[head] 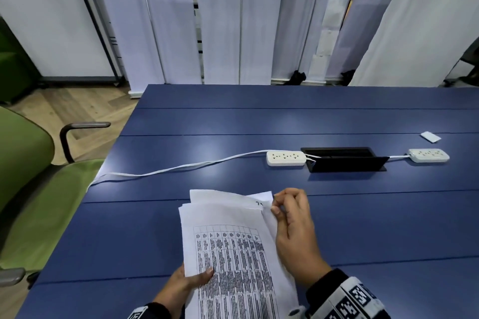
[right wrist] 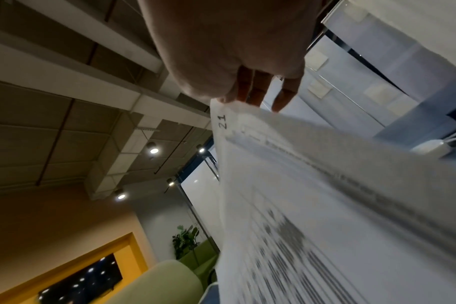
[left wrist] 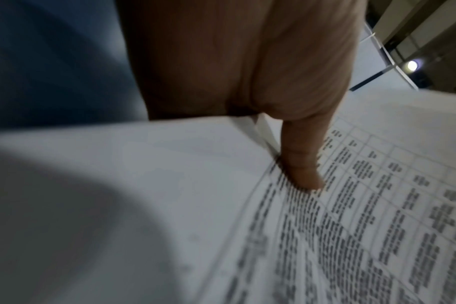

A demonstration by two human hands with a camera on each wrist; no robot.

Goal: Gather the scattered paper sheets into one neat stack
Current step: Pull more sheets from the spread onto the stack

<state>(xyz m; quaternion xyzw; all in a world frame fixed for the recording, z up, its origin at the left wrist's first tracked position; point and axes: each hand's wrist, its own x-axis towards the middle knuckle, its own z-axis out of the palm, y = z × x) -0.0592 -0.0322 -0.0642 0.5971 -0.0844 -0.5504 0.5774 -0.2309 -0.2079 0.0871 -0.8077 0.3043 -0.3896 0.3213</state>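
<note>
A loose stack of white paper sheets [head: 233, 248] printed with dense tables is held above the near edge of the blue table [head: 363, 228]; its far edges are uneven. My left hand [head: 193, 281] grips the stack's near left edge, thumb [left wrist: 303, 164] pressed on the top sheet [left wrist: 351, 216]. My right hand [head: 290, 217] pinches the far right corner of the sheets, where a page marked "21" [right wrist: 221, 121] shows. The right wrist view has the sheets [right wrist: 325, 205] running away below the fingers [right wrist: 258, 90].
Two white power strips [head: 286, 158] [head: 429, 155] and a white cable [head: 168, 169] lie beyond the stack, beside a black open cable box [head: 342, 159]. A small white card [head: 430, 136] sits far right. A green chair [head: 33, 176] stands left of the table.
</note>
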